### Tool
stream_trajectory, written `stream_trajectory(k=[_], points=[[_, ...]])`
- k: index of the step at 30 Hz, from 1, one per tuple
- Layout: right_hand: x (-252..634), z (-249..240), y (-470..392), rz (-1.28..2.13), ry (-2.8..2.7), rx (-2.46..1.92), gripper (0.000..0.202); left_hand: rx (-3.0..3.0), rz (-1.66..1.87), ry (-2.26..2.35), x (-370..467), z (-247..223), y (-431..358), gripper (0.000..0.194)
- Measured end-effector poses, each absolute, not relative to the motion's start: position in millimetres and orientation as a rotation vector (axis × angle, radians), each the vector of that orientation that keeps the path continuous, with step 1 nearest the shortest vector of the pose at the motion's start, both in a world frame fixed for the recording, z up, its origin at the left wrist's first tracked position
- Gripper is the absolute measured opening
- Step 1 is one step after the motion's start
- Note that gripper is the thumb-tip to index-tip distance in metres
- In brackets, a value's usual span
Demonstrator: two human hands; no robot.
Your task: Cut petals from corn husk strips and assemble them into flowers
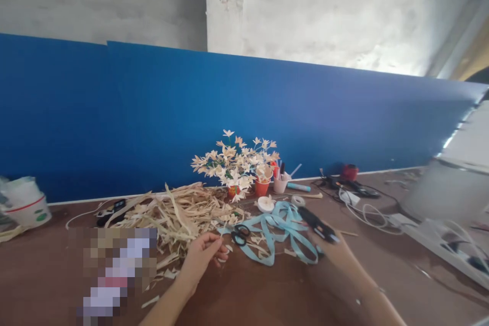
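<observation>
My left hand (202,257) is closed in a pinch above the table, with a small pale piece (228,248) at its fingertips. Black-handled scissors (240,235) lie just beyond those fingers. At the right, my right hand (331,247) is blurred and wrapped around a long black tool (317,225), whose exact kind I cannot make out; most of the fingers are hidden. Between the hands a light blue ribbon (269,244) lies in loose loops. Behind it stand pale handmade flowers (235,163) in small pots, one of them an orange cup (262,187).
Dry, straw-coloured strips (179,214) are heaped at left. A white cup of pens (280,183), a roll of tape (298,200) and a white round dish (266,204) stand behind the ribbon. Cables and a power strip (443,249) occupy the right; a white bucket (28,209) stands far left.
</observation>
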State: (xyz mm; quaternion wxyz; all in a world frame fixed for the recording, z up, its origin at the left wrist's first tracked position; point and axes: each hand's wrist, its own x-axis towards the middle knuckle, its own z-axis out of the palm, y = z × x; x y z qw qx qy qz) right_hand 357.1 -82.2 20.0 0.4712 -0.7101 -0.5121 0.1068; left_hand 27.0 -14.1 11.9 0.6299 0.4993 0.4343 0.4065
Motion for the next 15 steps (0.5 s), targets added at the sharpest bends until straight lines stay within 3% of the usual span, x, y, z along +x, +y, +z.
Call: stream_trajectory(k=[5, 10, 15], points=[[278.1, 17.4, -65.2, 0.432, -1.478, -1.324, 0.031, 1.142, 0.952, 0.991, 27.7, 12.6, -15.3, 0.035], [224.6, 39.4, -54.3, 0.636, -1.805, -1.141, 0.005, 1.152, 0.963, 1.011, 26.7, 13.0, -13.1, 0.037], [211.4, 39.7, -41.5, 0.520, -1.980, -1.113, 0.008, 1.157, 0.977, 1.049, 25.9, 14.4, -11.3, 0.037]])
